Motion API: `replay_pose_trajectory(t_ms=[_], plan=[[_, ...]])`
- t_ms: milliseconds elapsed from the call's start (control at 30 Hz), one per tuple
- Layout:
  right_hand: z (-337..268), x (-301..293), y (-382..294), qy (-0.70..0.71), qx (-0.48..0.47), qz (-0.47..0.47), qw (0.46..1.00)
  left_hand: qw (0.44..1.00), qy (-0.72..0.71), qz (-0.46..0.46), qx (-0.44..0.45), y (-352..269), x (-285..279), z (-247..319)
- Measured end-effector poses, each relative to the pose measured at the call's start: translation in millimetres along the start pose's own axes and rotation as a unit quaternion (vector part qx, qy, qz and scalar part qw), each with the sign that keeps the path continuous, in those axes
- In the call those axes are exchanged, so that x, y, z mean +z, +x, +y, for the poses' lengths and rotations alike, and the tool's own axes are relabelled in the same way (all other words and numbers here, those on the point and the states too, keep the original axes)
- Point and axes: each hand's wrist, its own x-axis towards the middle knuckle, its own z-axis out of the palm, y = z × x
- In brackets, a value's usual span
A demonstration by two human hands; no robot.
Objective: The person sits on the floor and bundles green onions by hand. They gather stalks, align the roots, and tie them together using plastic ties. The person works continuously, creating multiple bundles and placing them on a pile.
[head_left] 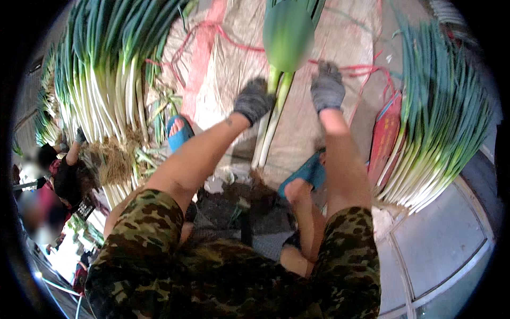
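Observation:
Two long green onions (271, 127) lie lengthwise on a woven sack sheet (223, 87), white ends toward me; a round blur hides part of their leaves. My left hand (254, 99), in a grey knit glove, is at the left side of their stalks, fingertips curled and partly hidden; its grip cannot be told. My right hand (328, 88), gloved alike, is to the right of the onions, apart from them. Its fingertips are at a red tie cord (358, 71); whether they pinch it is unclear. The cord also runs left, passing behind the onions.
A big stack of green onions (103, 83) with roots stands at left, another bundle (434, 131) at right beside a red bag (385, 135). Blue slippers (179, 135) are on my feet. Other people (65, 175) work at far left. A metal-framed panel (438, 239) is at lower right.

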Motion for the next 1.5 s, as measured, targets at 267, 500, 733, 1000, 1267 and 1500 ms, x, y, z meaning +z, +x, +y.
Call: replay_pose_trajectory(t_ms=[267,500,733,1000,1267,1500], plan=[[12.4,-0.2,38.7,-0.012,0.005,-0.086,0.996,0.961,0.193,0.193,0.035,70.8,-74.8,-42.6],[-0.3,-14.2,-10.2,0.035,0.043,0.027,0.998,0.964,0.182,0.186,0.053,72.2,-90.4,-7.8],[-97.9,24.2,-173.8,0.210,0.133,-0.376,0.893,0.987,-0.055,-0.091,-0.122,-36.9,13.9,-4.1],[-120.5,5.0,-180.1,0.265,0.255,-0.349,0.862,0.992,-0.099,-0.014,-0.082,-47.2,34.8,-15.7],[-120.8,12.7,-196.7,0.325,0.088,-0.275,0.900,0.995,-0.077,-0.045,-0.043,-42.9,32.3,-20.6],[-98.1,64.1,-220.3,0.250,0.060,-0.297,0.920,0.988,-0.120,-0.042,-0.091,-49.4,21.3,-5.8]])
